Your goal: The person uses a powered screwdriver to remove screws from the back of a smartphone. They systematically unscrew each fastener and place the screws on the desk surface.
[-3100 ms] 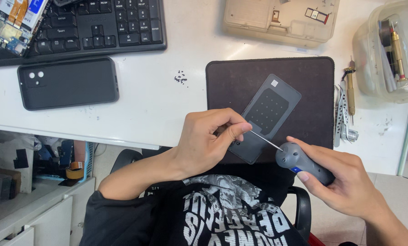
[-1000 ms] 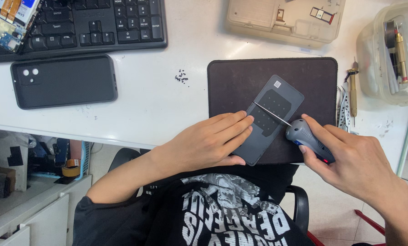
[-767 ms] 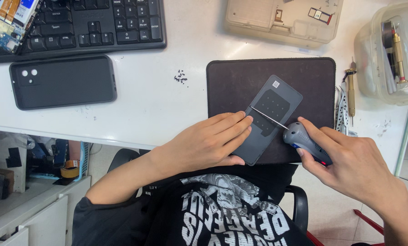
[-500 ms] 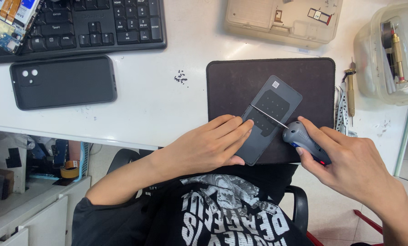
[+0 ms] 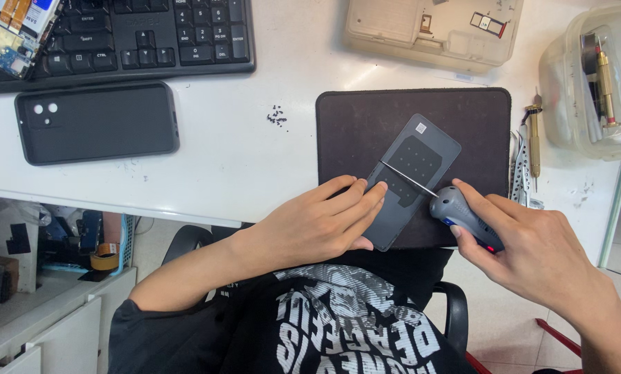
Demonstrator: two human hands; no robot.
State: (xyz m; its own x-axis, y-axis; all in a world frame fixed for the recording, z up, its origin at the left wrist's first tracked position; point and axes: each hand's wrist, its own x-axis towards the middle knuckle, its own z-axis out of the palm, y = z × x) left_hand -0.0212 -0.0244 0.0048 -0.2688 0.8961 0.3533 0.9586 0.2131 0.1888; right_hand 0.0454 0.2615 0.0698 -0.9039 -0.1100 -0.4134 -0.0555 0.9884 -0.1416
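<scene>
A grey phone back panel (image 5: 411,173) lies tilted on a dark brown work mat (image 5: 366,118) at the desk's front edge. My left hand (image 5: 317,221) lies flat on the panel's near left edge, fingers together, pressing it down. My right hand (image 5: 532,253) grips a grey electric screwdriver (image 5: 463,216) with a thin metal bit. The bit's tip rests on the panel's left side, close to my left fingertips.
A black phone (image 5: 95,123) lies face down at the left, below a black keyboard (image 5: 137,34). Several tiny screws (image 5: 277,116) sit left of the mat. A beige tray (image 5: 432,31) stands behind the mat, and a clear tool box (image 5: 595,76) and tweezers (image 5: 522,173) are at the right.
My right hand brought the screwdriver up from the panel's lower corner onto the panel's face. My left hand went from pinching the edge to lying flat. Little has moved in the last second.
</scene>
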